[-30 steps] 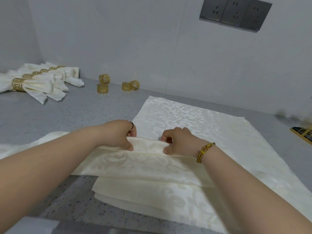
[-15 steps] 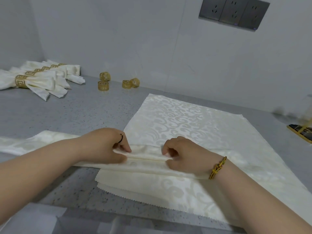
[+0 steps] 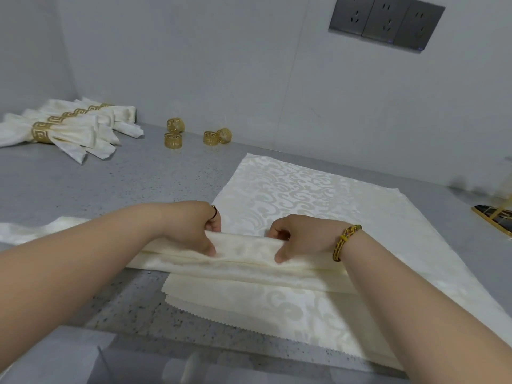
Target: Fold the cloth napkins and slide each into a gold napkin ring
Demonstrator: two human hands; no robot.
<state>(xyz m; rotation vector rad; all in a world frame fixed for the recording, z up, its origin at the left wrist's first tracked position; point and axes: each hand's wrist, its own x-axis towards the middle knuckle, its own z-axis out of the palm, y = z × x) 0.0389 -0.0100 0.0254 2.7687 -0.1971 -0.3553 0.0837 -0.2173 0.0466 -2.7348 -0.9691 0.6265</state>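
A cream patterned napkin [image 3: 241, 261] lies pleated in a long strip across a stack of flat napkins [image 3: 304, 195] on the grey counter. My left hand [image 3: 194, 228] pinches the top pleat at its left, thumb in front and fingers behind. My right hand [image 3: 299, 236] pinches the same pleat a little to the right. Several gold napkin rings [image 3: 173, 139] stand loose near the back wall. Several finished napkins in gold rings [image 3: 63, 128] lie at the far left.
The counter's front edge [image 3: 194, 336] runs just below the flat napkins. A gold-rimmed dark object [image 3: 496, 220] sits at the right edge. A wall socket panel [image 3: 388, 20] is mounted high on the back wall.
Both hands have lifted a new pleat of the napkin and drawn it up again after pressing the previous fold flat. The folded strip has grown thicker.
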